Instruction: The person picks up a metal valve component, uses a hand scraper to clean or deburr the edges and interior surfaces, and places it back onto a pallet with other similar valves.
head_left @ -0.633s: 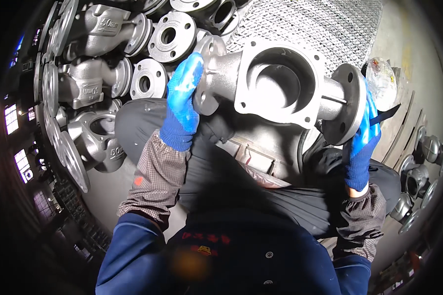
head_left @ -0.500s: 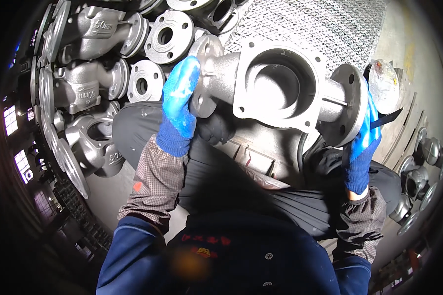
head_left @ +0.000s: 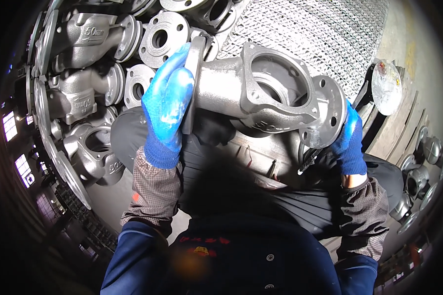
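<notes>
A grey cast-metal valve body (head_left: 221, 81) is held up between my two hands over my lap, tilted so that its square-flanged round opening faces up and to the right. My left hand (head_left: 170, 101), in a blue coated glove, is closed round the upright flange at the left end. At the other end, my right hand (head_left: 348, 135), gloved alike, grips the outer edge of the round flange with bolt holes (head_left: 325, 113). Most of the right fingers are hidden behind that flange.
Several similar valve bodies (head_left: 86, 91) are stacked at the left, close to my left hand. A bright wire-textured mat (head_left: 310, 29) lies ahead. On the right are a pale round disc (head_left: 386, 88), wooden boards (head_left: 396, 132) and more metal castings (head_left: 416, 179). Beneath the valve body lie small tools (head_left: 273, 169).
The valve body has turned in my hands: its opening faced me and now tilts rightward, showing more of its side. Its right end has dropped lower, and my right hand has shifted left.
</notes>
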The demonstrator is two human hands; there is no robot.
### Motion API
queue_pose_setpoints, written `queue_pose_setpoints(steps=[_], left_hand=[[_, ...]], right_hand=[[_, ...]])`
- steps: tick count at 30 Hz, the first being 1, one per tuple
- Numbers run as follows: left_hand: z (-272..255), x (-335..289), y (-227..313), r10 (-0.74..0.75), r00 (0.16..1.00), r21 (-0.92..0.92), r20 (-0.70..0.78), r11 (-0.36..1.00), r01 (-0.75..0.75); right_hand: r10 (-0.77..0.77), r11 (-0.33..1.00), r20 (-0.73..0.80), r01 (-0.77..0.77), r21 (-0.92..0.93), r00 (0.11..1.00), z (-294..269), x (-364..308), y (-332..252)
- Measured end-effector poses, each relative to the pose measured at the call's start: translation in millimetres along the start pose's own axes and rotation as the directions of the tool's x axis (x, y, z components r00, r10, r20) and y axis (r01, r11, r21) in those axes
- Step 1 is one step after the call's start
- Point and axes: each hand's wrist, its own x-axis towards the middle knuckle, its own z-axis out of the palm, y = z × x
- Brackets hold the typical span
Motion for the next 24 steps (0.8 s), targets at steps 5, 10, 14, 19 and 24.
queue_pose_setpoints(steps=[5, 10, 14, 19, 24], left_hand=[[-4.0, -4.1, 8.0, -0.002, 1.000, 0.004, 0.024, 1.000, 0.002], [3.1, -5.2, 22.4, 0.153, 0.975, 0.093, 0.161, 0.981, -0.169], [15.1, 5.3, 41.9, 0.314, 0.861, 0.111, 0.399, 0.916, -0.386], [20.5, 13.4, 28.6, 0.341, 0.881, 0.255, 0.327, 0.866, -0.429], [14.6, 17.5, 17.8, 0.233, 0.956, 0.212, 0.176, 0.940, -0.268]], right_hand=[[0.095, 0.995, 0.052, -0.096, 0.013, 0.994, 6.3, 1.7, -7.8], [-0.191, 0.963, 0.142, 0.213, -0.162, 0.971, -8.2, 20.4, 22.4], [-0.220, 0.944, 0.160, 0.252, -0.214, 0.962, -17.9, 40.3, 37.1], [-0.285, 0.928, 0.120, 0.305, -0.213, 0.951, -13.9, 50.5, 38.6], [-0.314, 0.923, 0.097, 0.327, -0.200, 0.945, -9.4, 59.2, 42.2]])
